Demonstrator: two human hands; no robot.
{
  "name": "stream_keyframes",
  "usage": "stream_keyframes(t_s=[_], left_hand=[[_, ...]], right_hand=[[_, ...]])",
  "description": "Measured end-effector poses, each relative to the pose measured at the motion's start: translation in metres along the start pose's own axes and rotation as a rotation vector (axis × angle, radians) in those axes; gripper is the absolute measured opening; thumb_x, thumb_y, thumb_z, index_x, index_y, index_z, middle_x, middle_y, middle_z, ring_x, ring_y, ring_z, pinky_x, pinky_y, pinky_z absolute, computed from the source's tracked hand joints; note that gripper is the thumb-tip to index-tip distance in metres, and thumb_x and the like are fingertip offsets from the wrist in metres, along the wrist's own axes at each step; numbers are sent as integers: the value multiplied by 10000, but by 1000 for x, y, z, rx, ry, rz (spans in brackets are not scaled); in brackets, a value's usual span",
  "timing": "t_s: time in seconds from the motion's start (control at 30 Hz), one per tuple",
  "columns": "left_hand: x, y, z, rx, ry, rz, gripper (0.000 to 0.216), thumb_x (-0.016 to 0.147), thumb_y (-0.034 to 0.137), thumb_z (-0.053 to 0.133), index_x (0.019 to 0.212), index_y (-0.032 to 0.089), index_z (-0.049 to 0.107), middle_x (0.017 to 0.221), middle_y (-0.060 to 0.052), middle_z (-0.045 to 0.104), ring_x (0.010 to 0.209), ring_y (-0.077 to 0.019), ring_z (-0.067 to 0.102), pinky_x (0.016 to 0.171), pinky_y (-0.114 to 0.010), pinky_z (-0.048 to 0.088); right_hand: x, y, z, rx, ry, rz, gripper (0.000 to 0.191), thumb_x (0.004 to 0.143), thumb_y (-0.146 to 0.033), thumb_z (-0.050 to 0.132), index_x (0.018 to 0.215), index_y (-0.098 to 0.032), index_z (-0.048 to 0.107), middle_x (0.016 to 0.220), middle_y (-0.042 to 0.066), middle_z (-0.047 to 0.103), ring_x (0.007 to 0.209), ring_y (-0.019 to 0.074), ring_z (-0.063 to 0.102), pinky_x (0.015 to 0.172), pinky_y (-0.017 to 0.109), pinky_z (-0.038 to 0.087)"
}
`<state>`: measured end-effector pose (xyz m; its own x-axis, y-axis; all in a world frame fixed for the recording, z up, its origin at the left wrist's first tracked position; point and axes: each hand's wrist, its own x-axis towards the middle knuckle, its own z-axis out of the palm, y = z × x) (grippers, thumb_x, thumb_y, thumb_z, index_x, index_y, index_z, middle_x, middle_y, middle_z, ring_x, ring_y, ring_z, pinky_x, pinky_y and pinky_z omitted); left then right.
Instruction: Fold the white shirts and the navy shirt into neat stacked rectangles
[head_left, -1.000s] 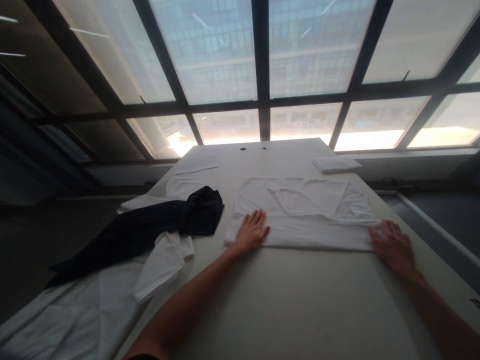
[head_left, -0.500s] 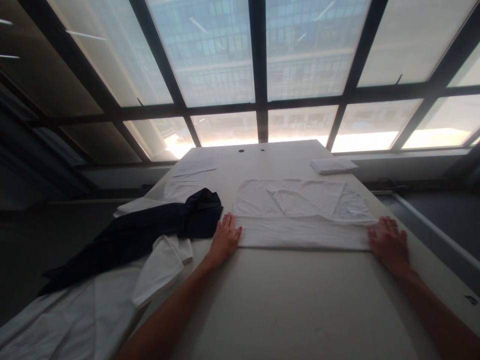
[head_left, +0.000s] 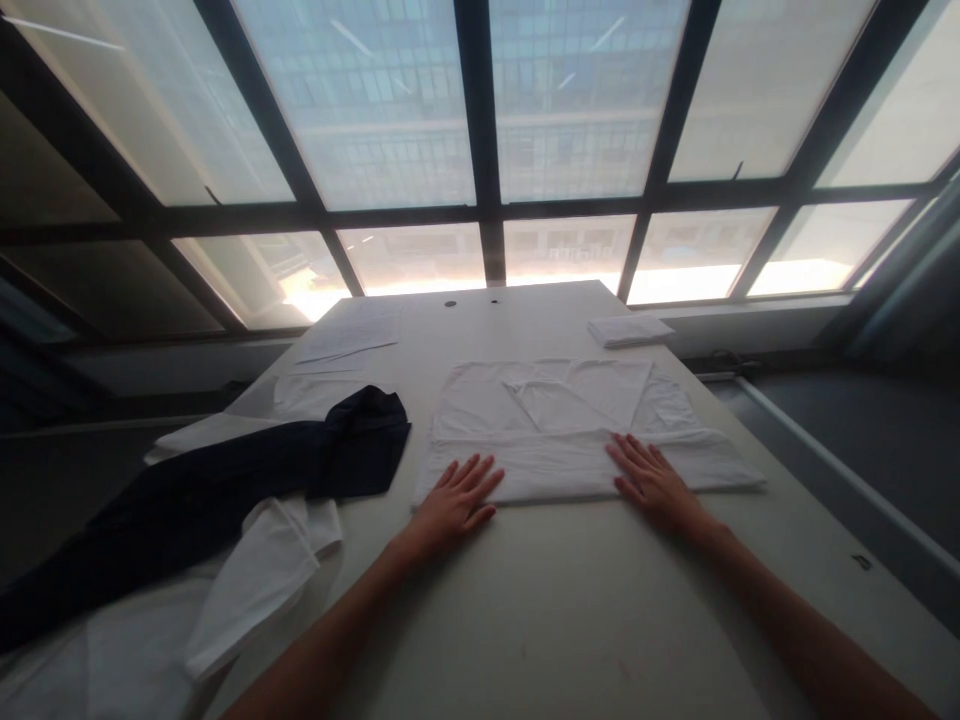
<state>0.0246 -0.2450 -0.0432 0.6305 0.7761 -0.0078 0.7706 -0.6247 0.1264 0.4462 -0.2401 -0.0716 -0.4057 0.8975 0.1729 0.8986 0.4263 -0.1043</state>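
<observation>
A white cloth garment [head_left: 555, 455], partly folded, lies flat on the white table [head_left: 547, 590]; its near part is turned over into a long band. My left hand [head_left: 457, 500] rests flat with spread fingers on the band's near left end. On the same band, right of its middle, my right hand [head_left: 652, 482] lies palm down, fingers stretched out. Neither hand grips the cloth. The kind of garment cannot be made out from its folded shape.
Left of my arm, a dark navy garment [head_left: 225, 470] lies over white garments [head_left: 262, 570] that reach past the table's left edge. Paper sheets [head_left: 349, 330] lie at the far left, a folded white cloth [head_left: 630, 330] at the far right. Windows [head_left: 559, 100] stand behind.
My right hand has moved left from the band's right end to nearer its middle. My left hand has shifted onto the band's near edge. The camera view has turned slightly right.
</observation>
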Motion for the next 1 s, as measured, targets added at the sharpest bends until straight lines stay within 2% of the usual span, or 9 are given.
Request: stream_keyframes(t_s=[0.2,0.47,0.83,0.93,1.0], left_hand=[[-4,4,-3,38,-25,25,626,1005,625,299,1568,395,150,1650,-5,109,1516,-301,100,1198,-537,128],[-20,9,0,60,-9,70,663,1004,622,310,1576,376,82,1650,2,121,1515,-311,100,1199,-524,144],[-66,36,3,58,3,108,710,975,648,361,1579,367,113,1637,-6,184,1497,-336,176,1187,-530,214],[-59,45,-8,5,3,64,637,1012,580,336,1579,337,174,1617,-21,261,1490,-290,229,1184,-484,254],[-38,58,-19,-45,27,4,578,1048,485,286,1579,267,220,1593,-50,326,1478,-239,273,1188,-438,266]], right_hand=[[-2,-1,0,-12,10,4,570,1029,-450,307,1565,-259,262,1633,43,187,1505,239,158,1197,522,188],[-24,-12,-6,31,-2,-6,591,1014,-462,357,1565,-271,266,1630,31,220,1503,212,172,1202,463,212],[-71,-36,-15,98,2,23,591,988,-516,406,1537,-304,347,1608,36,287,1474,260,270,1182,492,276],[-66,-46,-17,156,67,88,512,1010,-461,359,1468,-265,478,1555,61,399,1441,266,345,1159,486,330],[-49,-57,-20,196,123,114,494,1023,-394,311,1445,-231,509,1537,78,426,1435,258,358,1156,472,339]])
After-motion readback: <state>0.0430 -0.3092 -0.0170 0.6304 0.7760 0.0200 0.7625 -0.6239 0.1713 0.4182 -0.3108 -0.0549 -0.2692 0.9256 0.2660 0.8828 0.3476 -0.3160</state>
